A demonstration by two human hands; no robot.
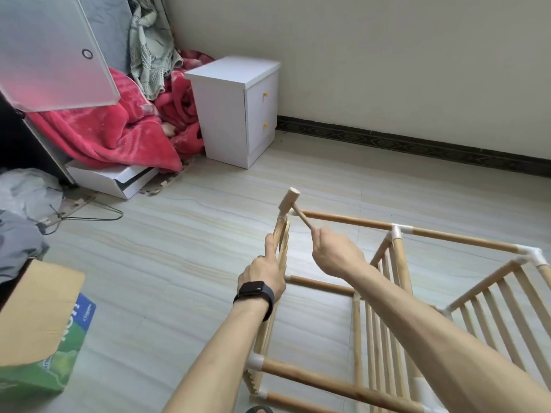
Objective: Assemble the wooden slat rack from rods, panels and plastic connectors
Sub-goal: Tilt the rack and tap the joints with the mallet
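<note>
Pale wooden slat rack (387,308) lying on the light tiled floor (179,263), well advanced in assembly. Three slatted panels are standing in a row, and round wooden rods (343,219) are bridging them through white plastic connectors (396,231) at the corners that show.

The left hand (264,272), with a dark watch at the wrist, is wrapping its fingers around the upper edge of the end slat panel (281,242) and steadying it upright. The right hand (334,254) is clenching the thin handle of a small wooden mallet (288,199). The mallet head is sitting at the far top corner of that panel, where the upper rod is meeting it; whether head and corner are touching cannot be told.

The frame appears almost complete, and the step in hand is probably driving this last corner joint home. Any remaining work is likely seating joints. The near right corners are hidden by the forearm, so their state is uncertain.

A white two-drawer cabinet (235,111) is standing against the wall, well apart from the rack.
</note>
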